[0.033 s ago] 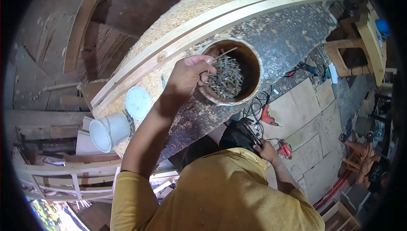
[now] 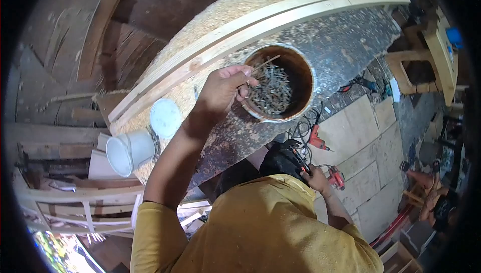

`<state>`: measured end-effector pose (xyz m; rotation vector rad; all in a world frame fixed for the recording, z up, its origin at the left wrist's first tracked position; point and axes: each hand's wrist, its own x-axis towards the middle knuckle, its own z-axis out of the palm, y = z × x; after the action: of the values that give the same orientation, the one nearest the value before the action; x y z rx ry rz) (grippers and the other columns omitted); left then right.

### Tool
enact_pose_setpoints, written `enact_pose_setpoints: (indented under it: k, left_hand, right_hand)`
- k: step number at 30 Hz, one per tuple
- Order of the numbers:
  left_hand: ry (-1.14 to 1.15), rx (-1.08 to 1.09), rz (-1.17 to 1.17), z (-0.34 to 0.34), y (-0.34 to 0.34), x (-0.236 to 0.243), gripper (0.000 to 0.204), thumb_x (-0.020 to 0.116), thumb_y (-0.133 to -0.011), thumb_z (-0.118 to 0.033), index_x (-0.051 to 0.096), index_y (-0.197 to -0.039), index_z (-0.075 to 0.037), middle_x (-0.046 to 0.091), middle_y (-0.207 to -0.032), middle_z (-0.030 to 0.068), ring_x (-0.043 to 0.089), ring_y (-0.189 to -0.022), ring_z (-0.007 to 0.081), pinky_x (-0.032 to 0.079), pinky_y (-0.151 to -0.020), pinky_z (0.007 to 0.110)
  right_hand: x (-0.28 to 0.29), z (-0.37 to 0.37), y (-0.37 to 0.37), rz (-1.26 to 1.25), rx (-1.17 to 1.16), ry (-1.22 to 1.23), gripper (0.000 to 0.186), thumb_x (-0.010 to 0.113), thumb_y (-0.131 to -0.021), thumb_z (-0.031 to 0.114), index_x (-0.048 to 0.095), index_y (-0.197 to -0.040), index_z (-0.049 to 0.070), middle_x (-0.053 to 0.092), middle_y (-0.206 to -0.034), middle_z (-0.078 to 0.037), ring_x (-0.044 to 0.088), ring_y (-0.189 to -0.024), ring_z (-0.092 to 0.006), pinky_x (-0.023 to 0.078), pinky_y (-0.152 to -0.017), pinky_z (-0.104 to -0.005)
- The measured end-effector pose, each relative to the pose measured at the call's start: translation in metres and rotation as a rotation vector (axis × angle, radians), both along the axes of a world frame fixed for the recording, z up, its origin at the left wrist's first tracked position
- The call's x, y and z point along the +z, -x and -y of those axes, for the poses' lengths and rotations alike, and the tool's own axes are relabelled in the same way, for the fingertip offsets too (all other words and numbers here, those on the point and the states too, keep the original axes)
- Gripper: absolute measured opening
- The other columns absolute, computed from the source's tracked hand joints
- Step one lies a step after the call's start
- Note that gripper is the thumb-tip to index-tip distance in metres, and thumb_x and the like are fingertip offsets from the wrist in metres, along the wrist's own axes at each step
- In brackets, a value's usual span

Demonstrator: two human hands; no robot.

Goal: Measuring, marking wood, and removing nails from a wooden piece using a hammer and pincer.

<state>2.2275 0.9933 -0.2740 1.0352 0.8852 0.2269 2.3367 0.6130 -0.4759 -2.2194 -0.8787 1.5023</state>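
My left hand (image 2: 220, 92) pinches a thin light-brown stick (image 2: 266, 62) between thumb and fingertips, over the left rim of a round bucket (image 2: 309, 85). Inside the bucket, whose inner wall is brown and stained, lies a heap of loose nails (image 2: 273, 90). Low at my right side, my right hand (image 2: 315, 179) is closed round the handle of what looks like a claw hammer (image 2: 300, 160). The hammer's dark head shows poorly against my dark clothing.
The bucket stands on a worn, speckled board (image 2: 345, 37). Long pale wooden strips (image 2: 225, 42) lie across it. At left are a white pail (image 2: 130, 153) and a white lid (image 2: 165, 117). Red power tools (image 2: 316, 138) with cords lie on the floor; a person (image 2: 436, 198) sits far right.
The bucket appears slightly farther right in the picture, and the surroundings have shifted a little too. Both hands keep their grips.
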Motion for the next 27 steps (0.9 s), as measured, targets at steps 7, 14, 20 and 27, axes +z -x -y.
enact_pose_setpoints:
  k: [7,14,20,27]
  left_hand:
    - [-0.117,0.170,0.055,0.018,0.201,-0.042,0.021,0.054,-0.091,-0.023,0.057,-0.095,-0.003,0.057,-0.075,0.0021,0.049,-0.062,0.0041,0.036,-0.055,0.017]
    - [-0.459,0.596,-0.562,0.108,0.440,-0.176,0.010,0.064,-0.079,-0.008,0.063,-0.083,0.001,0.064,-0.074,0.0044,0.059,-0.073,0.0116,0.046,-0.070,0.026]
    - [-0.329,0.775,-0.414,0.131,0.477,-0.252,0.012,0.067,-0.076,-0.010,0.063,-0.082,-0.001,0.065,-0.077,0.0073,0.060,-0.074,0.0138,0.047,-0.071,0.028]
    - [-0.390,0.723,-0.333,0.120,0.466,-0.270,0.019,0.070,-0.074,-0.013,0.062,-0.086,-0.001,0.064,-0.078,0.0095,0.060,-0.073,0.0165,0.047,-0.070,0.028]
  right_hand:
    - [0.024,-0.012,0.046,0.064,0.100,-0.163,0.029,0.065,-0.082,0.024,0.052,-0.082,-0.002,0.054,-0.061,-0.017,0.050,-0.053,-0.0257,0.041,-0.054,-0.0375]
    - [0.044,-0.084,0.162,0.007,0.230,-0.432,0.026,0.054,-0.089,0.024,0.050,-0.085,-0.001,0.050,-0.062,-0.013,0.046,-0.059,-0.0206,0.039,-0.057,-0.0360]
    - [0.066,-0.158,0.268,0.012,0.418,-0.667,0.035,0.046,-0.095,0.034,0.047,-0.076,0.004,0.045,-0.059,0.000,0.040,-0.052,-0.0090,0.032,-0.047,-0.0269]
    - [0.091,-0.186,0.333,-0.010,0.403,-1.036,0.033,0.047,-0.095,0.032,0.048,-0.081,0.001,0.051,-0.056,-0.007,0.051,-0.051,-0.0173,0.038,-0.048,-0.0314]
